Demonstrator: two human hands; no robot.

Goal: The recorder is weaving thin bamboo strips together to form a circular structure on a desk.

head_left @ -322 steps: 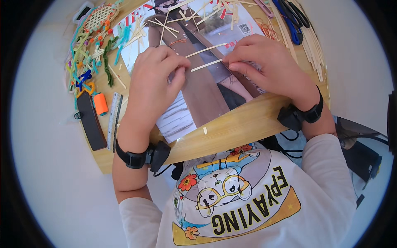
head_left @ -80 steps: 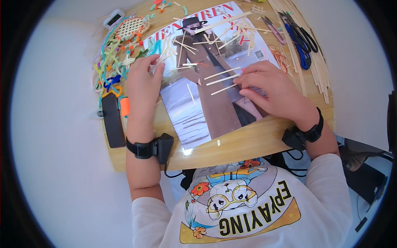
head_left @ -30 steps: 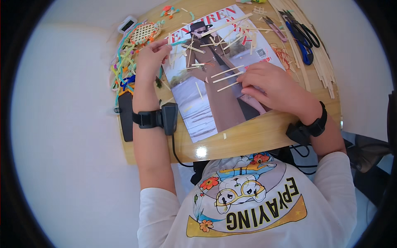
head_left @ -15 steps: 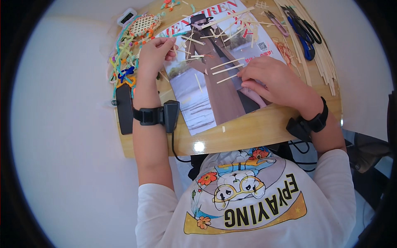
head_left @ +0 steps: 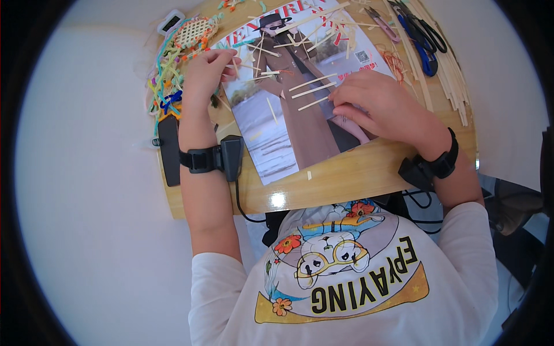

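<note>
My left hand [head_left: 205,75] is at the magazine's left edge, fingers drawn together on a short thin wooden strip [head_left: 236,69] that shows below the fingertips. My right hand [head_left: 378,102] lies low over the magazine [head_left: 314,141], its thumb and fingers closed at the right end of a pale wooden strip [head_left: 311,104]. Just above that strip are two more, the upper strip [head_left: 311,82] and the middle strip [head_left: 313,90], roughly parallel and apart. Further short strips [head_left: 268,51] are scattered over the cover, some crossing.
Coloured yarn pieces [head_left: 173,63] and a round woven piece [head_left: 196,33] are heaped at the left, above a dark phone [head_left: 169,151]. Blue-handled pliers [head_left: 428,62], black scissors [head_left: 430,33], pink snips [head_left: 385,26] and long wooden strips [head_left: 450,86] lie at the right.
The whole view has shifted slightly, moving the table and magazine a little left and up. My left hand has moved slightly left; the right hand keeps its place at the lowest strip.
</note>
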